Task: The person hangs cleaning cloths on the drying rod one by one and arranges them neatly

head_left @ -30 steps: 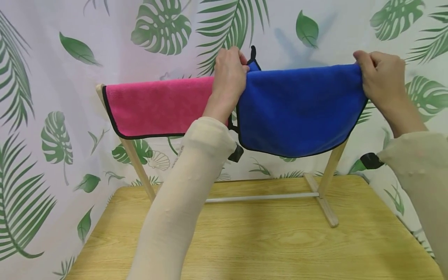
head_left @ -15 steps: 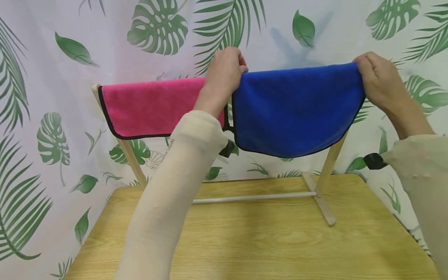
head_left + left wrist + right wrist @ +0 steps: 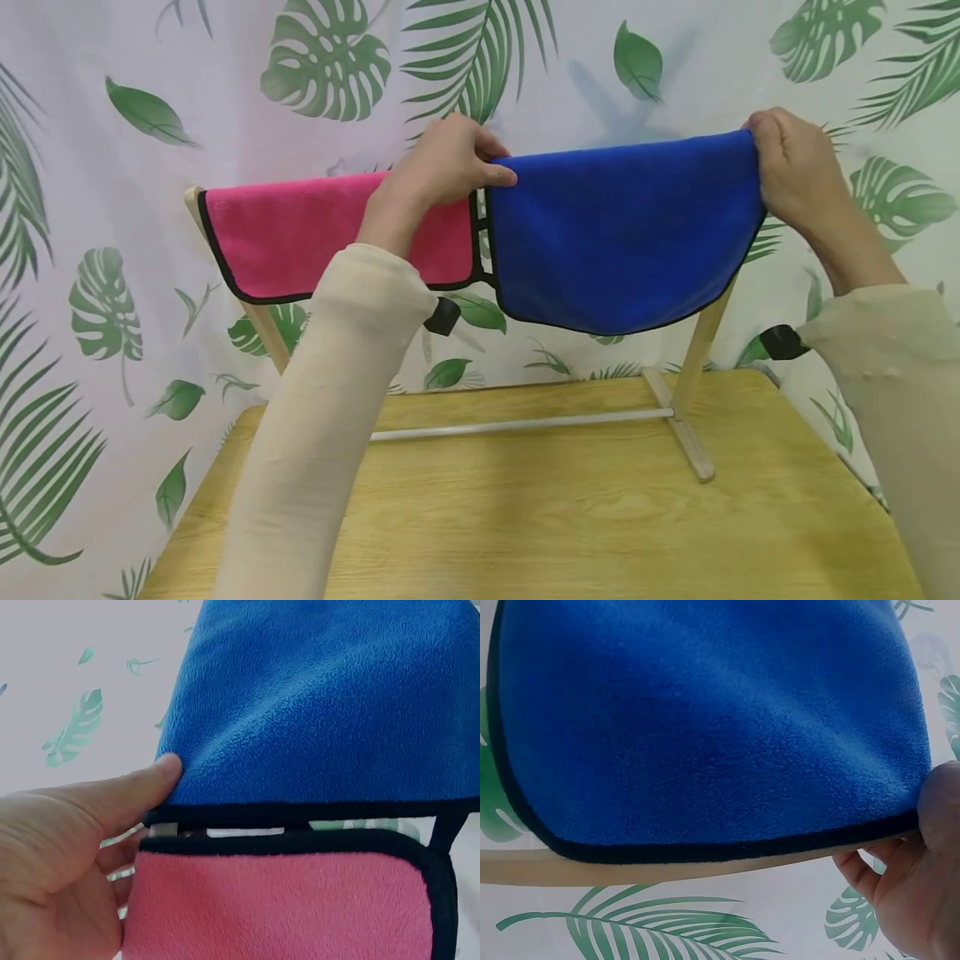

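Observation:
A blue towel (image 3: 622, 242) with black edging hangs folded over the top of a wooden rack, beside a pink towel (image 3: 300, 237) with the same edging. My left hand (image 3: 442, 162) pinches the blue towel's upper left corner, near the narrow gap between the towels. In the left wrist view its thumb (image 3: 169, 769) lies on the blue front, with the other fingers behind. My right hand (image 3: 798, 171) grips the blue towel's upper right corner; in the right wrist view, curled fingers (image 3: 859, 874) show behind the black edge. The top bar is hidden under the cloth.
The rack's wooden right leg (image 3: 701, 350) stands on a foot (image 3: 690, 450) on the wood-grain table (image 3: 562, 525). A white lower bar (image 3: 525, 425) crosses near the table. Behind hangs a white curtain (image 3: 225, 108) with green leaf prints.
My left hand has shifted left and turned, its thumb coming round to the towel's front. A black loop above the blue towel has dropped from sight. The right hand keeps its hold.

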Demonstrator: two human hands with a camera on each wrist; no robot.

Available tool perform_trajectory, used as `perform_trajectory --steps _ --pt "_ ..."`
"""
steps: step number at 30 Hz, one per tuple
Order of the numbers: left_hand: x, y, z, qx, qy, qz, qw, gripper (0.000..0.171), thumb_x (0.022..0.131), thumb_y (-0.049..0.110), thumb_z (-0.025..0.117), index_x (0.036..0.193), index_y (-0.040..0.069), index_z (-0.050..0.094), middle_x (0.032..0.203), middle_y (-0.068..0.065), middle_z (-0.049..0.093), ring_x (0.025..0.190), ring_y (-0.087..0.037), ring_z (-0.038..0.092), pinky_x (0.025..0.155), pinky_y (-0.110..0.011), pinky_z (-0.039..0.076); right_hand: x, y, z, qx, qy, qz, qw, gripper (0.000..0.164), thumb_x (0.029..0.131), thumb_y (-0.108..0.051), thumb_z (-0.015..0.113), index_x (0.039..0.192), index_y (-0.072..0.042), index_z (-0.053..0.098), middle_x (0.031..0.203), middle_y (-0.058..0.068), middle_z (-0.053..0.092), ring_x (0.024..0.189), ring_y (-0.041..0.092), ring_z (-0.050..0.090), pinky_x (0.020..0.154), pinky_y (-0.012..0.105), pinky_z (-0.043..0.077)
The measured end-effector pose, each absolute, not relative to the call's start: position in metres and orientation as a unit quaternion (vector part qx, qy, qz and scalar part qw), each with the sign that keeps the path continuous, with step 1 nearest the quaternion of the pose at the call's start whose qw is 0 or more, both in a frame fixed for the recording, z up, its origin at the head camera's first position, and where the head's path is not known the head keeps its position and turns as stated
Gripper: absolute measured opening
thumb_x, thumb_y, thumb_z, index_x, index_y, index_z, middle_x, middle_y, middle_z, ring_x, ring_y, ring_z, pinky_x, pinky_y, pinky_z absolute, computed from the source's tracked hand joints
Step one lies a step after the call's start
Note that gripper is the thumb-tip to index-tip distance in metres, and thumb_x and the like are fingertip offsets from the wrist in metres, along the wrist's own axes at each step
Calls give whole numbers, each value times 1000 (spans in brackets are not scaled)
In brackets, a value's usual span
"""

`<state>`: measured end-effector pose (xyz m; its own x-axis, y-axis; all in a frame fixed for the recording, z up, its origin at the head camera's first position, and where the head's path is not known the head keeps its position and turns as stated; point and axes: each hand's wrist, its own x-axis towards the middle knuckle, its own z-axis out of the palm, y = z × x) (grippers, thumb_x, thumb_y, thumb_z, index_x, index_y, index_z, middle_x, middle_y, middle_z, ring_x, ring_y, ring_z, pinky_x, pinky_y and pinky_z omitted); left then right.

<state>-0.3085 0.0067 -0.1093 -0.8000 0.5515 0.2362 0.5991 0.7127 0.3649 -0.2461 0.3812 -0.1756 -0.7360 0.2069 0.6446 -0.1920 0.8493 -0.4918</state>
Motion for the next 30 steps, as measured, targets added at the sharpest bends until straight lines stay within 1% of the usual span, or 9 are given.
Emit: perform_trajectory --steps 1,4,9,13,16,18,21,24,30 --pt "-309 5 -109 -316 -922 -217 53 40 101 35 68 136 17 70 123 0 71 111 -12 59 91 -25 49 -246 380 -175 -3 -890 273 365 51 110 -32 29 117 8 59 111 24 60 83 3 44 78 25 34" --pt "-309 2 -109 -316 -919 -230 53 37 102 32 67 136 18 70 122 -1 70 109 -13 60 90 -24 49 -247 376 -174 -2 -886 272 375 50 110 -32 29 115 8 59 105 21 58 81 4 43 74 23 31" --pt "-312 2 -109 -294 -920 -251 70 34 104 34 64 134 20 71 121 -1 68 108 -13 58 89 -23 49 -248 375 -176 1 -883 273 383 51 110 -32 29 119 7 60 109 20 59 84 -2 42 79 20 32" --pt "-314 8 -114 -256 -923 -268 109 33 104 33 62 133 20 72 123 -2 69 114 -14 57 90 -24 50 -247 373 -177 -2 -886 275 372 53 111 -32 25 125 7 58 122 25 60 102 19 54 98 32 39" --pt "-315 14 -117 -224 -924 -284 122 33 105 31 62 134 20 71 128 -4 66 120 -15 55 93 -25 50 -246 373 -178 -1 -888 283 362 53 111 -31 22 129 7 55 130 29 57 117 42 51 109 49 35" --pt "-315 16 -117 -209 -927 -288 122 32 105 30 61 135 21 69 130 -4 64 121 -16 55 93 -26 50 -247 373 -178 -2 -887 291 358 52 112 -32 23 132 6 52 130 29 55 117 47 48 109 54 33" --pt "-315 18 -117 -203 -928 -286 123 28 105 28 61 130 19 70 127 -4 64 118 -16 56 91 -26 50 -247 374 -179 -1 -879 307 365 40 112 -35 27 128 -4 48 96 23 58 89 33 56 92 39 42" --pt "-315 17 -117 -211 -929 -277 128 26 105 30 62 123 16 74 116 -2 68 111 -14 57 89 -25 49 -246 375 -180 -3 -869 323 374 20 112 -37 34 122 -21 42 72 7 46 64 17 44 68 30 33" --pt "-316 10 -116 -264 -927 -240 116 40 105 47 57 98 12 75 81 -2 56 89 -13 52 72 -24 41 -244 378 -181 -31 -859 308 408 24 110 -38 43 107 -19 58 86 -16 46 82 3 43 78 22 30"
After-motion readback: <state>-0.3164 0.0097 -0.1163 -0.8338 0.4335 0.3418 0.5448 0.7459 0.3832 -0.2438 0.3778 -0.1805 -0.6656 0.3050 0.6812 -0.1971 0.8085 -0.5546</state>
